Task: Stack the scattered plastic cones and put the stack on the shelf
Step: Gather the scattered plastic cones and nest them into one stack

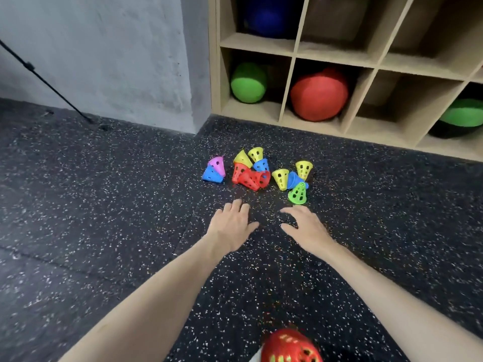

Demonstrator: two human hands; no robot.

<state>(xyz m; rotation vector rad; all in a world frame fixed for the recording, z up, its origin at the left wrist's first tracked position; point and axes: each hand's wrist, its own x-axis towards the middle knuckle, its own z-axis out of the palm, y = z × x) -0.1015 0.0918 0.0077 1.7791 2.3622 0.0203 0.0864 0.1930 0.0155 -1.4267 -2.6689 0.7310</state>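
While nothing is held: both hands are spread, palms down, above the floor (pixel 104 205)
left hand (pixel 232 223): released
right hand (pixel 304 226): released
plastic cones (pixel 251 173): scattered before the shelf (pixel 292 56)

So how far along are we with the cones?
Barely started. The cones lie scattered on the floor, none visibly stacked. Left hand and right hand reach toward them, open, holding nothing. Stacking everything and placing the stack on the shelf remain.
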